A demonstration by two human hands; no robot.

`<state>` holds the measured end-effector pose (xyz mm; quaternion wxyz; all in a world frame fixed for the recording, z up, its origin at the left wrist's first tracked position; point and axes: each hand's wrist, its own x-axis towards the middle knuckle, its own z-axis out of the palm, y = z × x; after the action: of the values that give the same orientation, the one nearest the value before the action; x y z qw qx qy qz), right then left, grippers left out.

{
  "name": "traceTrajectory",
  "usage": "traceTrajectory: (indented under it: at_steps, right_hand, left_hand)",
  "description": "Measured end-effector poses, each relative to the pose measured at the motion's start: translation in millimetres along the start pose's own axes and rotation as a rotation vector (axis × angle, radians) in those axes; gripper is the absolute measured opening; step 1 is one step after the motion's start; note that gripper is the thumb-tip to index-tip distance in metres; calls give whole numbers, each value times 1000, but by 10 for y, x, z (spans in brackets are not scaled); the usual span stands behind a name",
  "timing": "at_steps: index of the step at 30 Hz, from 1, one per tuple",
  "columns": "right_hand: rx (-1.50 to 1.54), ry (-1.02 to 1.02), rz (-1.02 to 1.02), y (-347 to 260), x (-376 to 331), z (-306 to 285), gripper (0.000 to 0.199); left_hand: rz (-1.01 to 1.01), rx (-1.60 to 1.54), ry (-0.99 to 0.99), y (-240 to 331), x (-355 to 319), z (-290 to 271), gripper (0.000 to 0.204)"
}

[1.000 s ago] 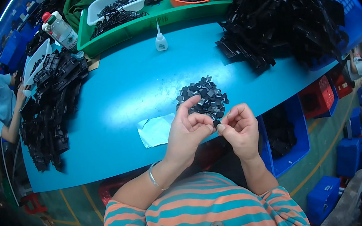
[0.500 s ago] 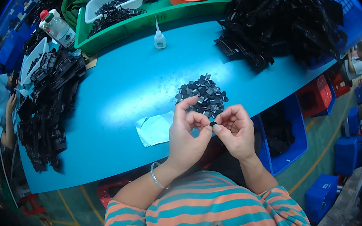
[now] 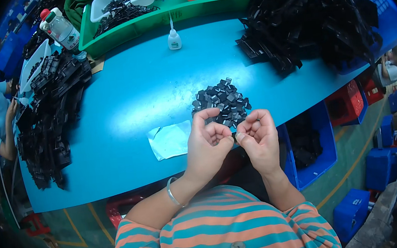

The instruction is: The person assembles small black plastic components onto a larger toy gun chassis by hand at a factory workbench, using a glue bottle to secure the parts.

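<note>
1. At the desk's near edge, your left hand and right hand meet fingertip to fingertip, apparently pinching a small part too hidden to tell.
2. Just beyond lies the pile of small black pieces.
3. You seem mid-assembly; the next move likely calls for fine fingertip alignment.

Both forearms rise from the lower edge and converge, the left hand and right hand held close together with fingers curled inward, thumbs and forefingers pinched tip to tip where the two meet, a thin bangle circling the left wrist.
</note>
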<state>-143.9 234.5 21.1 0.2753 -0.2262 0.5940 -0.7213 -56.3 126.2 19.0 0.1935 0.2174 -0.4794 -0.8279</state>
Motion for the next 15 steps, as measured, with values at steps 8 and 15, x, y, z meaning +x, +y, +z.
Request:
traceTrajectory:
  at_steps: [8,15]
  right_hand:
    - [-28,54,100,-91,1,46,29]
    - [-114,5,-15,-42,-33,-17,26]
  left_hand:
    - [-114,-169,32,-9,38,-62,56]
    - [-138,-208,29,17,30,-63,58]
